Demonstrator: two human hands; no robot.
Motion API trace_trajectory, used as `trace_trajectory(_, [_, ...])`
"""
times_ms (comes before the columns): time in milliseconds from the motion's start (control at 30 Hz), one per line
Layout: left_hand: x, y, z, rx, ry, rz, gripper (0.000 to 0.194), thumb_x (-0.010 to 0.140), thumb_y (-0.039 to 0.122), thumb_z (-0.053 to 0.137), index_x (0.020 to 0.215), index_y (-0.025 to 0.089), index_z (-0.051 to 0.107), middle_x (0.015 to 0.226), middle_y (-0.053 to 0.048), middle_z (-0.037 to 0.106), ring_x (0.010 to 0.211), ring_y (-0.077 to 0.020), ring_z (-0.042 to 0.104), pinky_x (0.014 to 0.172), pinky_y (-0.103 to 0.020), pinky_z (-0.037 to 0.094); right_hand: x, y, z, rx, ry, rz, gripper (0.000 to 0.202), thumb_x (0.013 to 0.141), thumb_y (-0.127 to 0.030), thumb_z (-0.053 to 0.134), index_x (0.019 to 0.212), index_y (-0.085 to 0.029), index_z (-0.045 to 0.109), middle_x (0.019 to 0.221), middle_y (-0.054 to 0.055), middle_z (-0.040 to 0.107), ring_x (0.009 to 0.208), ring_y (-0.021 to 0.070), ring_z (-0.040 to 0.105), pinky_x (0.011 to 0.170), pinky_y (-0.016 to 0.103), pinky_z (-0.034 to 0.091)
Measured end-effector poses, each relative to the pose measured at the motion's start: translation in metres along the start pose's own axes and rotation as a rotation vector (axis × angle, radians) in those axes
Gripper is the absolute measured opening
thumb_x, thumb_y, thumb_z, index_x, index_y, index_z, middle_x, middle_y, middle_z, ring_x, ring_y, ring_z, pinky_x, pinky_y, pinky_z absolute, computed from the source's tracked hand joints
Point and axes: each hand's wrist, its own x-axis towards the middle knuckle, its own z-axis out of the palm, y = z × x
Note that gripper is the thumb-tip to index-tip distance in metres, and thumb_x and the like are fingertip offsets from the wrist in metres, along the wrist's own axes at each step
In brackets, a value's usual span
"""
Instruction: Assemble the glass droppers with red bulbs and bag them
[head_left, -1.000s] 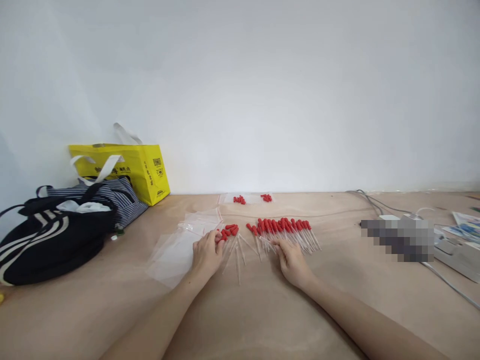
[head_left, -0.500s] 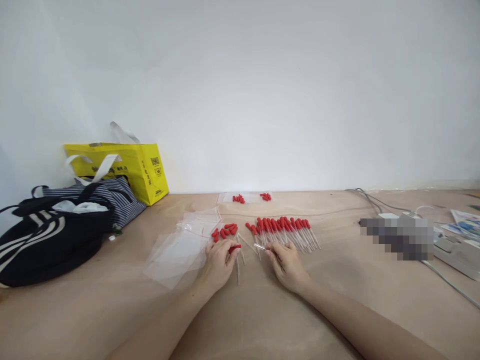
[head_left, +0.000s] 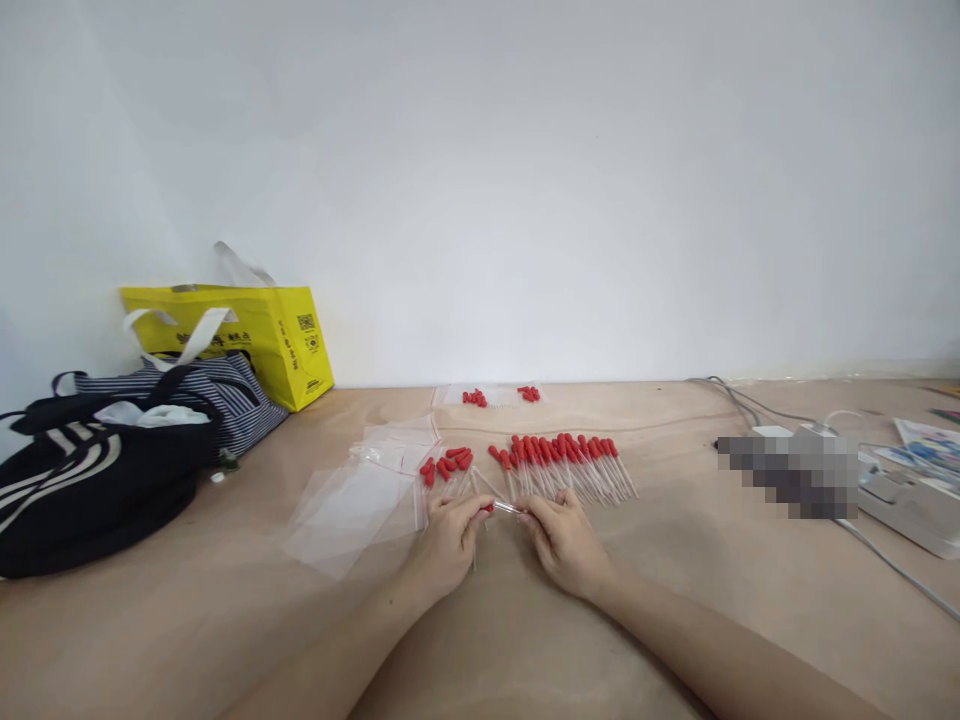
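My left hand (head_left: pixel 450 540) is closed on a red rubber bulb (head_left: pixel 488 508), of which only the end shows past the fingers. Between thumb and fingers, my right hand (head_left: pixel 564 538) pinches a clear dropper tube (head_left: pixel 507 508), which points left. The tube's end meets the bulb, or lies right at it; how far it sits inside I cannot tell. Behind my right hand lies a row of droppers with red bulbs (head_left: pixel 559 450). Several loose red bulbs (head_left: pixel 448 463) lie beyond my left hand, and a few bare tubes partly hidden by that hand lie near it.
Clear plastic bags (head_left: pixel 352 505) spread left of my hands. At the back lies another clear bag (head_left: pixel 499 396) with red bulbs. A yellow bag (head_left: pixel 300 350), a striped bag (head_left: pixel 251 400) and a black bag (head_left: pixel 97 500) stand far left; a power strip (head_left: pixel 907 510) with cables lies right.
My hands have come closer together. The tube in my right hand has swung level and now meets the red bulb in my left hand.
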Motion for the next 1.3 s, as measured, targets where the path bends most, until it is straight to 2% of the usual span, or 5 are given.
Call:
trace_trajectory(367, [0.001,0.003,0.000,-0.132,0.085,-0.043,0.021,0.083,0.027,0.041,0.086,0.020,0.061,0.077,-0.001,0.067,0.072,-0.0165,0.059,0.072,-0.029,0.042,0.000,0.000,0.000,-0.005,-0.049,-0.010,0.022,0.086,-0.018,0.032,0.091,-0.021,0.053,0.075,0.001,0.064,0.059,0.0112,0.050,0.062,0.026,0.020])
trace_trajectory(533, [-0.003,0.000,0.004,-0.087,0.107,-0.074,0.020,0.081,0.027,0.044,0.084,0.021,0.062,0.078,-0.001,0.068,0.075,-0.0177,0.059,0.077,-0.033,0.042,-0.001,0.000,-0.001,-0.073,-0.033,-0.080,0.022,0.081,-0.012,0.035,0.084,-0.020,0.055,0.067,0.000,0.061,0.058,0.0111,0.047,0.060,0.027,0.018])
trace_trajectory(900, [-0.008,0.003,0.005,-0.023,-0.028,0.063,0.022,0.082,0.018,0.040,0.088,0.022,0.061,0.078,0.001,0.069,0.064,-0.0139,0.060,0.091,-0.041,0.031,0.002,0.005,-0.010,-0.128,-0.065,-0.258,0.028,0.064,-0.003,0.036,0.075,-0.018,0.057,0.061,-0.001,0.056,0.052,0.0103,0.039,0.059,0.028,0.017])
trace_trajectory(1133, [-0.007,0.005,0.006,-0.020,-0.027,0.055,0.017,0.081,0.020,0.042,0.082,0.021,0.060,0.072,0.001,0.067,0.059,-0.0129,0.057,0.091,-0.040,0.031,0.002,-0.001,0.002,-0.107,-0.053,-0.229,0.023,0.070,-0.006,0.038,0.076,-0.018,0.057,0.061,0.000,0.057,0.051,0.0100,0.040,0.059,0.027,0.018])
trace_trajectory(1300, [-0.004,0.001,0.000,-0.125,0.017,-0.017,0.031,0.078,0.027,0.050,0.108,0.020,0.048,0.073,0.000,0.067,0.080,-0.0184,0.058,0.084,-0.036,0.037,0.005,-0.001,0.000,-0.053,-0.085,-0.177,0.022,0.082,-0.013,0.035,0.081,-0.018,0.056,0.068,0.001,0.060,0.058,0.0109,0.047,0.060,0.026,0.022])
